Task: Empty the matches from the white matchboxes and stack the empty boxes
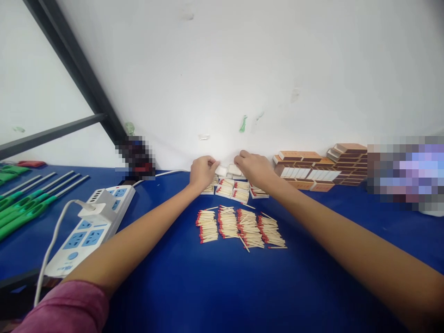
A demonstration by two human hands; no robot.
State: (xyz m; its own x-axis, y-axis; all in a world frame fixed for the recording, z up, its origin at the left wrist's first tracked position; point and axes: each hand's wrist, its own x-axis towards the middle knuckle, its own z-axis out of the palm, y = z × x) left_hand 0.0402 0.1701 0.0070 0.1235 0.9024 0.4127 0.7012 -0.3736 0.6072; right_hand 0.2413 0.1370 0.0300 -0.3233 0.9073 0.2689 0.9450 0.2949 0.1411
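My left hand (203, 173) is closed, thumb and finger pinched at a small white matchbox tray (221, 171) by the wall. Fingers bent, my right hand (255, 167) grips another pale tray (235, 170) beside it; its fingertips are partly hidden. Just in front of both hands stand several trays filled with matches (225, 188), partly covered by the hands. Nearer to me, loose red-tipped matches (227, 223) lie in several rough piles on the blue table (208, 286).
Stacked matchboxes (301, 171) stand against the wall (222, 83) on the right. On the left lie a white power strip (120, 203) with a plugged-in cable (52, 240) and several green-handled metal rods (38, 203). A dark metal frame (76, 64) rises behind them.
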